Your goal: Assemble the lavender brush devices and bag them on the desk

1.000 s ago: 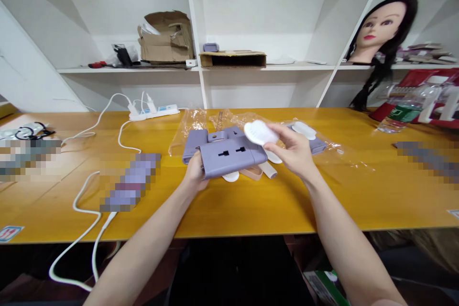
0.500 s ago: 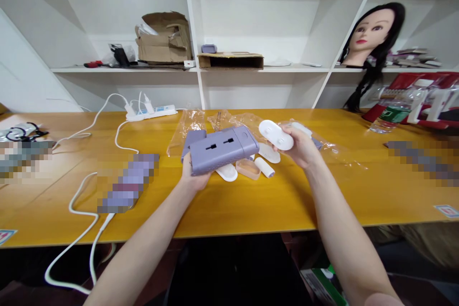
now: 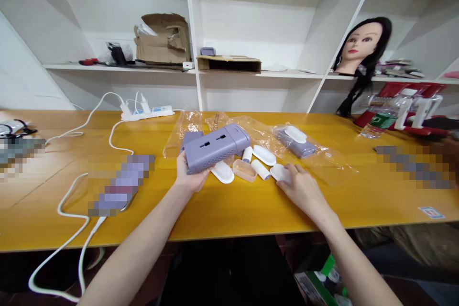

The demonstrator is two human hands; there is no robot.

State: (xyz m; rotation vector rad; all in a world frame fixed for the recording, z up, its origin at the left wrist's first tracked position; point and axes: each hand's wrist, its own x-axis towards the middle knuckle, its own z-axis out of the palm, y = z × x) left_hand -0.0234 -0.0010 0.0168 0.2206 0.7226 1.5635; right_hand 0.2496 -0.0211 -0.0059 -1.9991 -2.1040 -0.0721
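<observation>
My left hand [image 3: 190, 178] is wrapped round the lower left end of a purple plastic box [image 3: 215, 149] with two keyhole-shaped slots in its face, held tilted above the table. My right hand [image 3: 304, 189] is low over the tabletop, its fingers closed on a white oval plastic piece [image 3: 279, 172] that partly shows beside them. Between the hands lie two white cylinders, one being a short roller [image 3: 260, 170], a pinkish clear oval cup [image 3: 244, 170], and white oval pieces, one [image 3: 223, 172] under the box and another [image 3: 264, 155] farther back.
Clear plastic bags [image 3: 247, 126] lie behind the parts. A second purple case [image 3: 297, 143] sits at right with a white oval on it. A charging phone [image 3: 125, 184], power strip [image 3: 148, 113] and water bottle [image 3: 380, 122] are around. Shelves hold a cardboard box [image 3: 163, 40] and mannequin head [image 3: 366, 45].
My right hand has come down to the table with the white oval piece, which was raised and turned over before. My left hand still holds the purple box, now tilted slightly more.
</observation>
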